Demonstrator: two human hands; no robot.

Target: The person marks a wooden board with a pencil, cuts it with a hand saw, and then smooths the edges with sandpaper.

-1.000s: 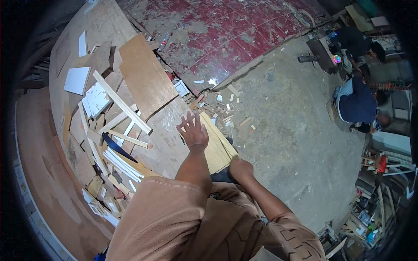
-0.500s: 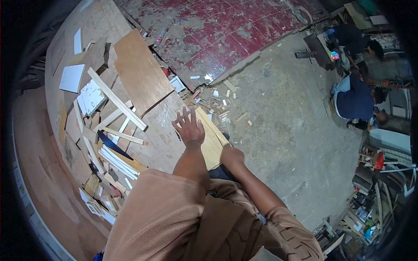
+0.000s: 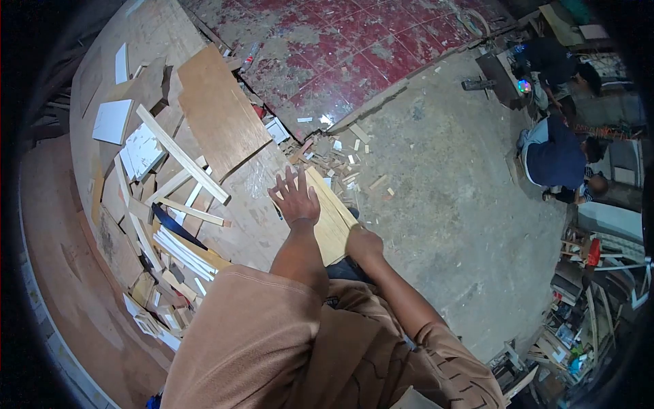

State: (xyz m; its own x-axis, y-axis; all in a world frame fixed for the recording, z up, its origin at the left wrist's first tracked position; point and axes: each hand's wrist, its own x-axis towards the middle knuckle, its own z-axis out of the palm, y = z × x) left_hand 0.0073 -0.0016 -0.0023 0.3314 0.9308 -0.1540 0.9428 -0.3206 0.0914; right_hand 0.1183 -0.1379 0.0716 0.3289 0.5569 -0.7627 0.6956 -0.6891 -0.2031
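My left hand (image 3: pixel 297 200) lies flat with its fingers spread, at the left edge of a pale yellow wooden board (image 3: pixel 328 228) by the table's edge. On the board's right side, my right hand (image 3: pixel 364 243) is closed in a fist around something I cannot make out. A narrow wood strip (image 3: pixel 332 195) runs along that side of the board, up to the right hand. Left of my hands, a long wooden stick (image 3: pixel 182 157) and a brown plywood sheet (image 3: pixel 221 112) lie on the worktable (image 3: pixel 262 225).
White strips (image 3: pixel 184 251) and a dark blue tool (image 3: pixel 178 227) lie among offcuts at left. Wood scraps (image 3: pixel 351 160) litter the concrete floor (image 3: pixel 443 204) ahead. Two persons (image 3: pixel 555 153) (image 3: pixel 550 61) crouch at right, near a heap of debris (image 3: pixel 569 344).
My right hand has shifted very slightly, and its blur is gone. My left hand and the board have stayed in place.
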